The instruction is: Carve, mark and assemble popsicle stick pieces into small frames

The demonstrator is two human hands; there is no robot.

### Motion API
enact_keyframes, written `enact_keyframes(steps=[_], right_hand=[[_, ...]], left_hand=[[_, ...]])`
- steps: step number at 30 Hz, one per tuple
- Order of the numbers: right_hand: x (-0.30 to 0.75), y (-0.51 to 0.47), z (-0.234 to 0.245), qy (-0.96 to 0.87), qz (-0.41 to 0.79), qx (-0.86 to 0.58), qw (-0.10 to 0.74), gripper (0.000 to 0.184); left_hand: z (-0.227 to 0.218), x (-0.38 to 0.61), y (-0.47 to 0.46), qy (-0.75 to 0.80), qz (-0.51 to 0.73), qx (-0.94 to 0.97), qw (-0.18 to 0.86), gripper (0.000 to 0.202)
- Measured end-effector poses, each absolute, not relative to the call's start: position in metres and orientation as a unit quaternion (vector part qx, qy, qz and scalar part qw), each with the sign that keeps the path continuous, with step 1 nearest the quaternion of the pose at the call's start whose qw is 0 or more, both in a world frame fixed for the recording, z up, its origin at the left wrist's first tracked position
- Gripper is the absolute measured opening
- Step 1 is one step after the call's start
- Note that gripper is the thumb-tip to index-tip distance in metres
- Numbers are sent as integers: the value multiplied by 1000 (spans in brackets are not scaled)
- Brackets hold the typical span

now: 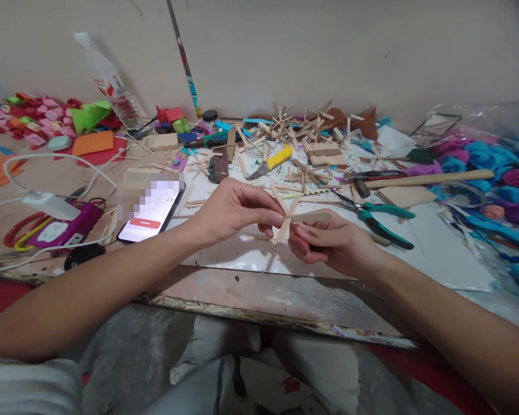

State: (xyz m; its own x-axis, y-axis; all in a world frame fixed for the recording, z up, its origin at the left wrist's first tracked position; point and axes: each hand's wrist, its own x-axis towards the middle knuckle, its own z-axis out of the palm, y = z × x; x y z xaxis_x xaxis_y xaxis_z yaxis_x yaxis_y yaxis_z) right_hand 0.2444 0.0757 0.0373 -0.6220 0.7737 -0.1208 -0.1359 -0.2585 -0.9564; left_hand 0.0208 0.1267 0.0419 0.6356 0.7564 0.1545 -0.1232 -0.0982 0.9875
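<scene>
Pale wooden craft sticks [281, 199] cross one another in an X-like shape, held up between my two hands over the white board. My left hand [237, 210] pinches them near the crossing with thumb and fingertips. From the right, my right hand [333, 236] is closed, its thumb and fingers gripping a flat craft stick [313, 217] that runs sideways to the crossing. My fingers hide part of where the sticks meet. Close to my right hand lie green-handled pliers [383, 222] and a wooden-handled hammer [432, 178].
A yellow utility knife [270, 161] lies behind my hands, before a heap of craft-stick pieces [294, 127]. At left are a lit phone [151, 213], a purple power strip [63, 227] with white cables and a plastic bottle [112, 83]. Coloured crepe paper [488, 161] lies at right.
</scene>
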Motion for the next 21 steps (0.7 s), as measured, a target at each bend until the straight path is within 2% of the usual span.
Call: enact_keyframes(steps=[8, 12, 16, 21], right_hand=[[246, 73, 34, -567, 702, -306, 305, 50], [237, 71, 37, -524, 714, -326, 331, 45], [232, 72, 37, -465, 729, -351, 361, 41], [236, 75, 35, -486, 720, -353, 347, 37]], left_hand=[[42, 21, 126, 214, 309, 620, 689, 5], [29, 23, 131, 190, 300, 567, 743, 9], [22, 26, 131, 215, 366, 566, 707, 14], [24, 29, 128, 248, 408, 567, 672, 17]])
